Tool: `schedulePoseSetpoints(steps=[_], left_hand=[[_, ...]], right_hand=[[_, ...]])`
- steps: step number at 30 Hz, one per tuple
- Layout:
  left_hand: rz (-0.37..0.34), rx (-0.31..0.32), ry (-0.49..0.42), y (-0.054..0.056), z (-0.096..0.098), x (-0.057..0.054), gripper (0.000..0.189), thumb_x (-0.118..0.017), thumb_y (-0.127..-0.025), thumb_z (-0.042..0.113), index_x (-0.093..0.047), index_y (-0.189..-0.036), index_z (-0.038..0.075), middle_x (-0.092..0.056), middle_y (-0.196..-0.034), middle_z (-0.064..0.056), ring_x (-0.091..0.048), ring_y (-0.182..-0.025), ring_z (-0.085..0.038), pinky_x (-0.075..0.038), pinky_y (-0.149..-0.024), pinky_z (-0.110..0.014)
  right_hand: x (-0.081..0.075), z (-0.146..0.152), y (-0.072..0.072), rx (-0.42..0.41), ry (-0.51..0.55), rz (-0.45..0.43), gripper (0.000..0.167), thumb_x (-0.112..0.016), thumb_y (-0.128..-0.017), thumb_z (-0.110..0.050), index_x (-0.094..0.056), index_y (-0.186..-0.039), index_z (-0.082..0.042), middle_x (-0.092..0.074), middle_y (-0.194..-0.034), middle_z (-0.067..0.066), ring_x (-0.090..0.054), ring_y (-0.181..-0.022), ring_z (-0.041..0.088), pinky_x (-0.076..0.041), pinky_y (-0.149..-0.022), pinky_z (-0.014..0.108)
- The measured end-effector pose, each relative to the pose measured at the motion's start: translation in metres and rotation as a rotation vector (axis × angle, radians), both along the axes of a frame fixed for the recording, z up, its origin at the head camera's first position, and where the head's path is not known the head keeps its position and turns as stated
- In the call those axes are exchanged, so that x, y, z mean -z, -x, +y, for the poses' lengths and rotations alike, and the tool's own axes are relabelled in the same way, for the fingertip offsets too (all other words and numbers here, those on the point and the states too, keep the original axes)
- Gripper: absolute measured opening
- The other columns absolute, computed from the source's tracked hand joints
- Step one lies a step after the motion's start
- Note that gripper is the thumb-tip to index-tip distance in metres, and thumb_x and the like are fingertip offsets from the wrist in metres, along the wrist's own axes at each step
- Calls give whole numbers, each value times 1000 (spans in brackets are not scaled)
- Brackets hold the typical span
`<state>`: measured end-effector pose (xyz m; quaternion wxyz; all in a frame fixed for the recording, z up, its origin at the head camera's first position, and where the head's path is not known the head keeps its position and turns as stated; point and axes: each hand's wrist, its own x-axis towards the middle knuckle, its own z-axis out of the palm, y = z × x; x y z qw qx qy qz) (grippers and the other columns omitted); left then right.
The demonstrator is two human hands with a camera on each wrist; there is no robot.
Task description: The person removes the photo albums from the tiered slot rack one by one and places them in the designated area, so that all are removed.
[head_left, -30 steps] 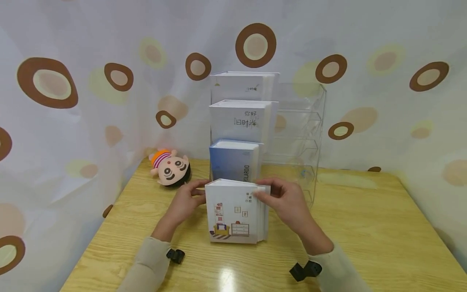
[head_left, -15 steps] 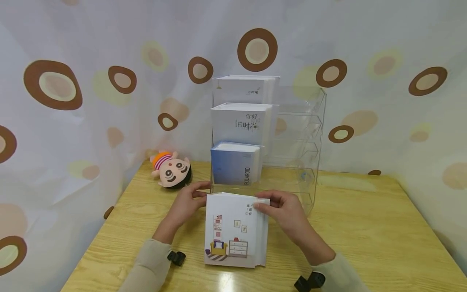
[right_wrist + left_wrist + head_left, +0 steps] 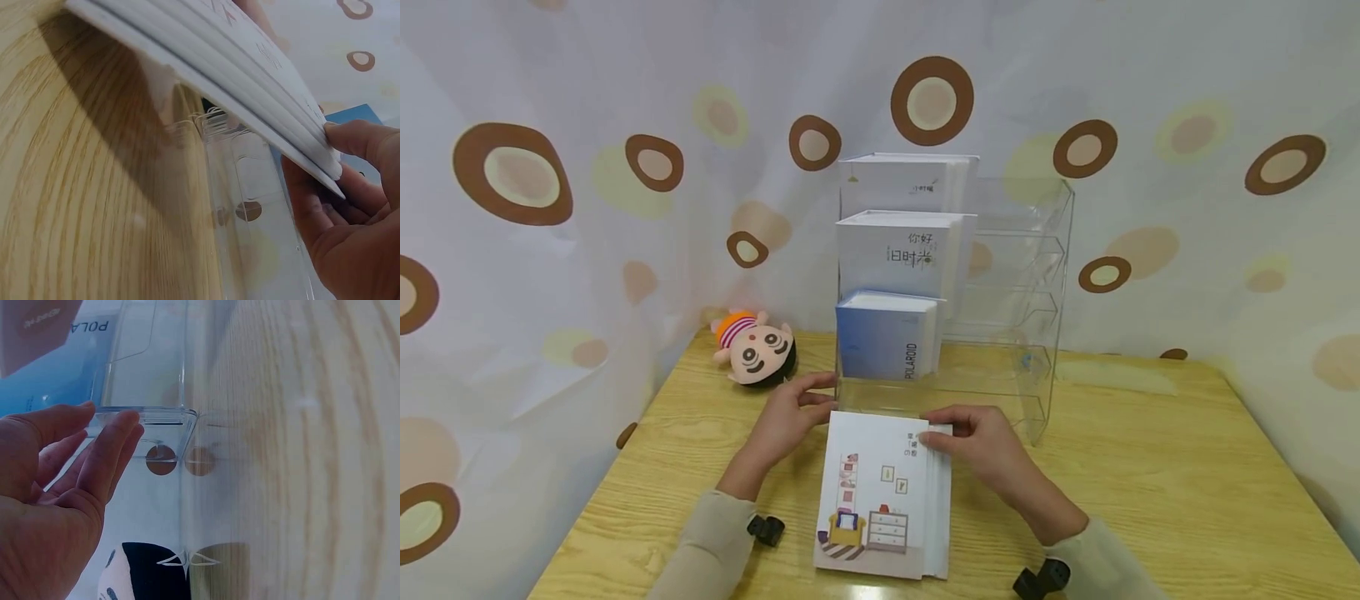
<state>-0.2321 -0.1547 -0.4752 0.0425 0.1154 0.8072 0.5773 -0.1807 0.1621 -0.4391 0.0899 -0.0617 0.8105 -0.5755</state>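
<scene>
The white book (image 3: 871, 496) is slanting between the two hands, its lower edge reaching nearer the person than either of them, and the right hand (image 3: 988, 442) is pinching the corner beside it between thumb and bent fingers. The left hand (image 3: 785, 423), just off the book's opposite upper corner, is holding thumb and fingers slightly parted at the clear rack's (image 3: 1000, 367) edge; whether it is gripping there cannot be told.

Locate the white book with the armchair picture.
In the head view, the white book is at bottom centre, in front of the clear rack, pinched near its upper right corner by the right hand.
</scene>
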Motion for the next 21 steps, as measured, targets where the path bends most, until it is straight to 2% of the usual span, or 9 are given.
schedulePoseSetpoints(steps=[9,13,21], left_hand=[[-7,4,-8,-1,0,-2,50,-72,-107,2,-62,-156,-1,-64,-157,-27,-74,-128,-40,-71,-96,-35],[-14,3,-6,-2,0,-4,51,-73,-107,2,-62,-157,0,-64,-158,-25,-73,-129,-40,-71,-96,-34],[-32,21,-36,-1,-1,-2,51,-71,-108,1,-60,-158,-2,-63,-158,-27,-73,-128,-39,-71,-98,-36]], right_hand=[[10,-2,2,-63,-79,3,34,-89,-97,-16,-84,-127,-1,-81,-132,18,-70,-94,13,-60,-76,21],[16,-2,4,-94,-111,20,33,-89,-97,-17,-84,-125,-1,-80,-135,19,-71,-100,14,-60,-78,20],[28,-6,10,-136,-213,65,31,-89,-95,-19,-86,-121,-2,-82,-128,17,-73,-105,16,-61,-84,22]])
